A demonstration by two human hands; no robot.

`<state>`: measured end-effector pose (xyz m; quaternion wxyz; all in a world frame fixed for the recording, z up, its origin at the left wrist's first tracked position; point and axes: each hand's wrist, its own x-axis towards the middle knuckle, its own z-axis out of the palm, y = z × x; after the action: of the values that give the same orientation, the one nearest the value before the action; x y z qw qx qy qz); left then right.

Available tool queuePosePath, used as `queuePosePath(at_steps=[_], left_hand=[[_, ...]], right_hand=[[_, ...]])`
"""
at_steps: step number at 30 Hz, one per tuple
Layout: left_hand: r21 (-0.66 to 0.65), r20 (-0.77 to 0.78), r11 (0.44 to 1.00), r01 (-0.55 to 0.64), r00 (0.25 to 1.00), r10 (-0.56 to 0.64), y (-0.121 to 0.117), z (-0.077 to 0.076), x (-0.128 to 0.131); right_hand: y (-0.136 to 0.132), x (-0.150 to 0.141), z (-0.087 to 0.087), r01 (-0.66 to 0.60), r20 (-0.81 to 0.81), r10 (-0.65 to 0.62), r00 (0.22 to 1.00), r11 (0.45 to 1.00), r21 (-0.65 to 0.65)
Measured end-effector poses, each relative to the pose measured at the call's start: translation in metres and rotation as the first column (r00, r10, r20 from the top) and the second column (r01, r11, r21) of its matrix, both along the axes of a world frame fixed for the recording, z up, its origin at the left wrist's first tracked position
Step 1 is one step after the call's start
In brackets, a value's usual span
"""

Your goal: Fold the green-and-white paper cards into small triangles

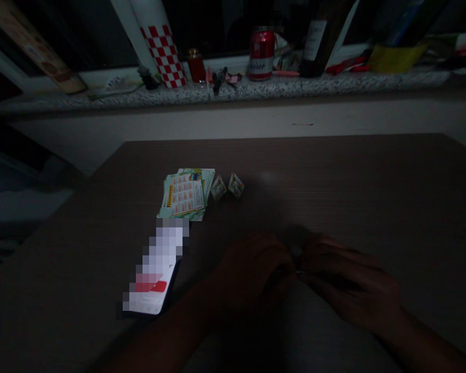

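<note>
My left hand [256, 269] and my right hand [349, 280] meet low over the dark table, fingertips almost touching. Both are closed in a pinch. Between them shows only a thin pale edge [301, 272] of something small; the dim light and the fingers hide what it is. Beyond my left hand stand two small folded paper pieces, the left one [218, 188] close beside the right one [236, 185]. Left of these lies a loose stack of printed green-and-white paper tickets [184, 196]. A lit phone [159, 280], its screen partly blurred, rests nearer my left forearm.
The wood-grain table [353, 181] ends at a pale wall under a speckled stone sill [295, 88]. On the sill are a red can [261, 54], a dark bottle [316, 44], a red-and-white checkered tube [165, 54], a small red jar [195, 66] and a yellow item [396, 58].
</note>
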<state>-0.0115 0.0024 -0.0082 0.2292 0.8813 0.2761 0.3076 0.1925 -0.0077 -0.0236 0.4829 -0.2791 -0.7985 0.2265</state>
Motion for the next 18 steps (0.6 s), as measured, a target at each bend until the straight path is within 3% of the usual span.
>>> queuePosePath(at_steps=[8, 18], left_hand=[[-0.022, -0.035, 1.000, -0.005, 0.999, 0.005, 0.0032, -0.0018, 0.0001], [-0.023, -0.030, 1.000, 0.003, 1.000, -0.003, 0.0029, -0.0034, 0.0009]], right_hand=[[0.0029, -0.0002, 0.0044, 0.043, 0.025, -0.044, 0.999, 0.998, 0.039], [0.0025, 0.0003, 0.0014, 0.012, 0.014, -0.012, 1.000, 1.000, 0.020]])
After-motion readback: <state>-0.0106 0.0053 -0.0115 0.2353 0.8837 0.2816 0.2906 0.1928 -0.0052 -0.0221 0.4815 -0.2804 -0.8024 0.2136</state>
